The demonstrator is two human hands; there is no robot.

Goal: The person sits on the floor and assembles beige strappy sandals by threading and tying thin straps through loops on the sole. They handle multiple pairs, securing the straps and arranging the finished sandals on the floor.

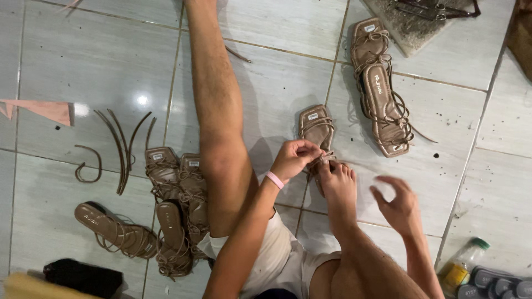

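Left hand [295, 158]: fingers pinched on the thin straps of the sandal [316, 133] that lies under the toes of the right foot [336, 185]; a pink wristband [274, 180] sits on the wrist.
Right hand [398, 205]: fingers spread and curled, holding nothing, hovering just right of the foot and clear of the floor.
Sandal in hand: flat on the tile, heel end pointing away, toe end hidden by the foot and the fingers.
Left leg [219, 122]: stretched straight out across the floor, parting the scene into two sides.
Strappy sandal [381, 91]: lying alone up and to the right of the held one, near it but apart, its loose lace trailing right.
Pile of sandals [174, 216]: pressed against the left edge of the leg, several overlapping, one more [113, 230] just left of them.
Loose strips [122, 147]: thin brown curved pieces fanned out above the pile, another hooked one to their left.
Bottle [463, 263]: small, green cap, at the lower right edge, beside dark soles [493, 285].
Mat [413, 25]: grey, at the top edge, scissors on it.
Open floor: bare tile right of the right hand and between the two sandals.
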